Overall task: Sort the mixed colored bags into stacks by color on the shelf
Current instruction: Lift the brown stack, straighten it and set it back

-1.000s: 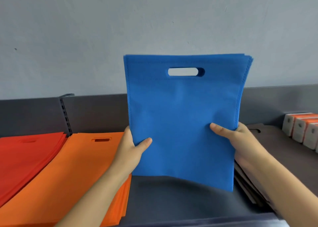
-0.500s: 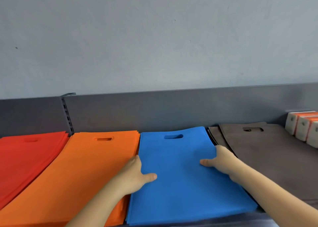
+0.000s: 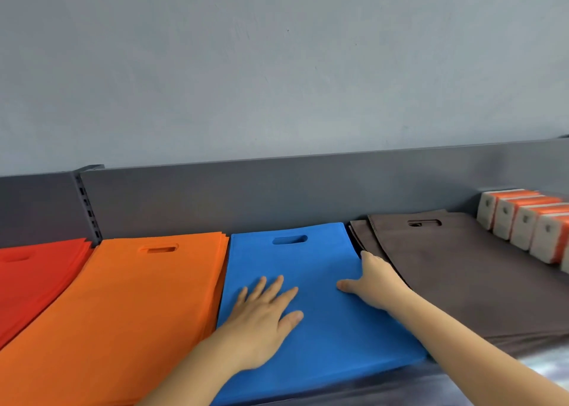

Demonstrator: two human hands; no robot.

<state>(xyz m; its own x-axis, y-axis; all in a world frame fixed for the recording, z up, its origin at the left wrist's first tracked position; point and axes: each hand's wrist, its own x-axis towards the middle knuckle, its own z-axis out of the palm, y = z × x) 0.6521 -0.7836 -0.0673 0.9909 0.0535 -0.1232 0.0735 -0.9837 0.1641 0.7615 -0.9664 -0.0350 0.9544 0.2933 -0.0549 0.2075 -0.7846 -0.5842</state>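
A stack of blue bags (image 3: 311, 264) lies flat on the grey shelf (image 3: 385, 387), handle cut-out toward the back. My left hand (image 3: 264, 316) rests flat on its near left part with fingers spread. At the stack's right edge my right hand (image 3: 369, 279) rests, thumb on top and fingers along the side by the brown bags. An orange stack (image 3: 123, 307) lies to the left of the blue one, and a red stack (image 3: 34, 276) at the far left. On the right a brown stack (image 3: 462, 270) lies fanned at its back corner.
A row of white and orange packs (image 3: 529, 224) stands at the back right of the shelf. The shelf's grey back panel (image 3: 277, 196) rises behind the stacks, with a slotted upright (image 3: 87, 205) at the left. Above it is a plain wall.
The blue bags, held upright in both hands a second ago, were laid flat between the orange and brown stacks. My left hand has since moved onto the top and opened flat.
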